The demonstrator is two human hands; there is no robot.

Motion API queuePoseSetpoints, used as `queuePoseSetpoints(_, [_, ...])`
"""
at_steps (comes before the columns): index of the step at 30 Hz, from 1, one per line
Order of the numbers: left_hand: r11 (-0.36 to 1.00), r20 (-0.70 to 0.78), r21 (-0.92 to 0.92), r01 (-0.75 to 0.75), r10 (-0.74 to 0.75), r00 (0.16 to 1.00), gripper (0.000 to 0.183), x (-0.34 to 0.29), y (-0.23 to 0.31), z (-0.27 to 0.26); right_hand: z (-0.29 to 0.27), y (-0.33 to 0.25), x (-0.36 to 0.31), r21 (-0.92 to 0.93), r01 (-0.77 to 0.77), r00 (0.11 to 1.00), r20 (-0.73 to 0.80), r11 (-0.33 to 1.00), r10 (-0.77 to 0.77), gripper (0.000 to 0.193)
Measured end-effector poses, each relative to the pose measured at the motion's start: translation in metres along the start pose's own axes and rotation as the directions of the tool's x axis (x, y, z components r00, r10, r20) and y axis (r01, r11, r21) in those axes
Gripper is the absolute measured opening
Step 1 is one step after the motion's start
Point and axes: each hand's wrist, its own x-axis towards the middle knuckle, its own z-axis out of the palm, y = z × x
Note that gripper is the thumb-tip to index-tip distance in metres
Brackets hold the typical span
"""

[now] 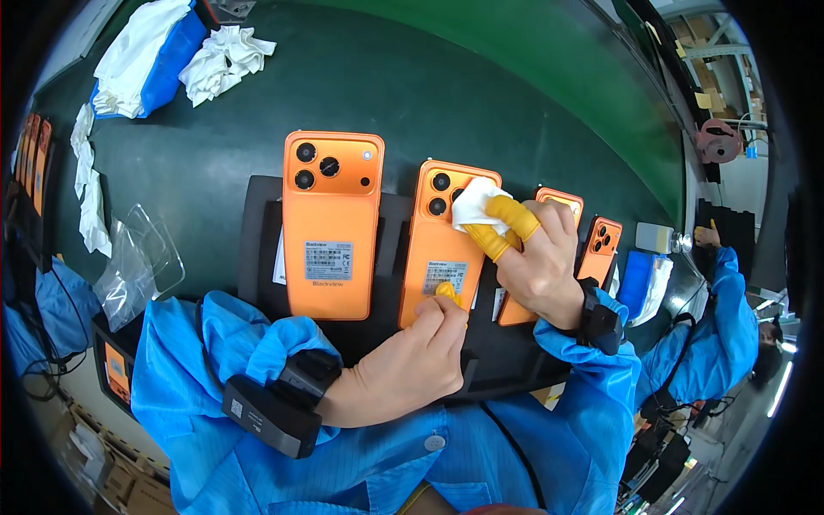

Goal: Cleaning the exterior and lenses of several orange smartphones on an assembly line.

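Observation:
An orange phone [418,227] lies back side up in a black tray [257,206], its grey label and part of its camera group showing. My right hand [539,270], with yellow finger cots on, pinches a folded white cloth [468,206] against the phone beside its lenses. My left hand [412,360] is closed at the phone's lower end, a yellow-covered fingertip resting near the label; the other fingertips are hidden. To the left, another orange phone [330,223] stands in the tray. Two further phones, one partly behind my right hand and a smaller-looking phone [598,251], sit to the right.
A blue box of white cloths [146,56] stands at the far left, with a crumpled cloth [227,64] beside it. A clear plastic bag [142,266] lies nearer. At right are a blue pack [635,279] and a co-worker's blue sleeve [721,300].

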Motion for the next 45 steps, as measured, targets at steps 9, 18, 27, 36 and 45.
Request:
queuePoseSetpoints(9, [1.0,0.016,0.015,-0.004,0.004,1.0,0.02,-0.001,-0.001,0.0,0.003,0.001,0.005,0.027,-0.016,0.999,-0.04,0.999,0.017,0.027])
queuePoseSetpoints(18, [1.0,0.01,0.027,0.001,-0.001,1.0,0.02,0.0,0.001,0.002,0.006,0.002,0.009,0.035,-0.027,0.997,-0.067,0.999,0.03,0.029])
queuePoseSetpoints(27, [0.999,0.017,0.033,-0.012,0.011,1.0,0.019,0.001,0.002,0.002,0.005,0.002,0.013,0.04,-0.028,0.997,-0.073,0.999,0.031,0.027])
queuePoseSetpoints(36, [0.999,0.015,0.047,-0.015,0.015,1.0,0.019,-0.001,0.003,0.003,0.002,0.006,0.008,-0.014,-0.049,0.998,-0.041,0.999,0.049,0.029])
queuePoseSetpoints(45, [1.0,0.02,0.022,-0.004,0.004,1.0,0.018,-0.001,0.001,0.0,-0.001,0.004,0.001,0.0,-0.008,1.0,-0.012,1.0,0.008,0.031])
